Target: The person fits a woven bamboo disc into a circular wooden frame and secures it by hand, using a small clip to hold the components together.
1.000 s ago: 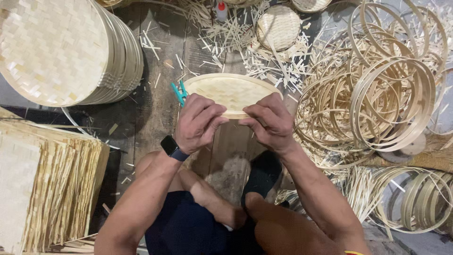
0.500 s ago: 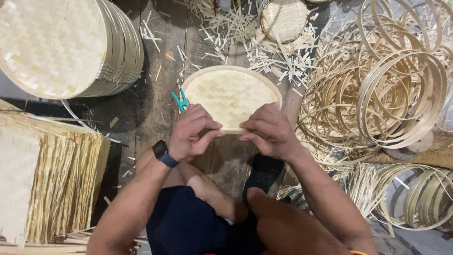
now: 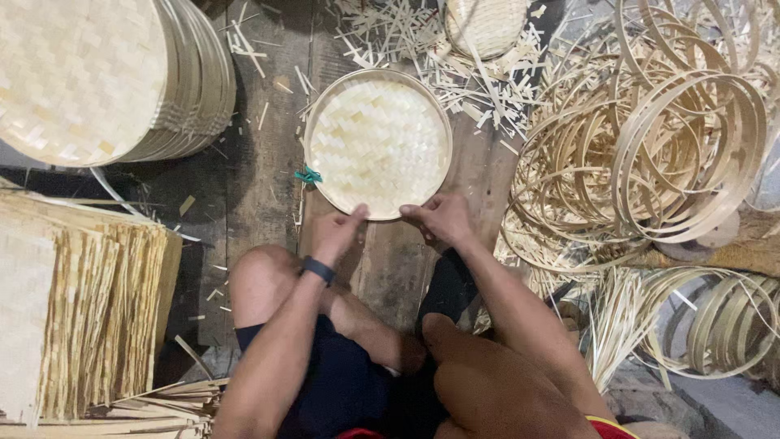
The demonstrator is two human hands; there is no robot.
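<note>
fingers (image 3: pixel 355 215) of both hands curled, touching woven tray (image 3: pixel 379 142) rim (near edge)

tray (image 3: pixel 378 138): woven pale bamboo strips, herringbone weave, matt, bound by a smooth bent-strip rim
tie (image 3: pixel 308 175): teal plastic, slightly glossy, fixed at the tray rim
floor (image 3: pixel 268 187): dark wood planks, rough, worn, matt
hoops (image 3: pixel 674 146): thin bent bamboo strip, smooth, faint sheen
tray stack (image 3: pixel 106 77): same woven bamboo, matt
mats (image 3: pixel 73 309): flat woven bamboo sheets, edges frayed
offcuts (image 3: pixel 487 73): splintered bamboo slivers
wristband (image 3: pixel 318 269): dark, matt, rubber-like
shorts (image 3: pixel 349 382): dark cloth, matt
</note>
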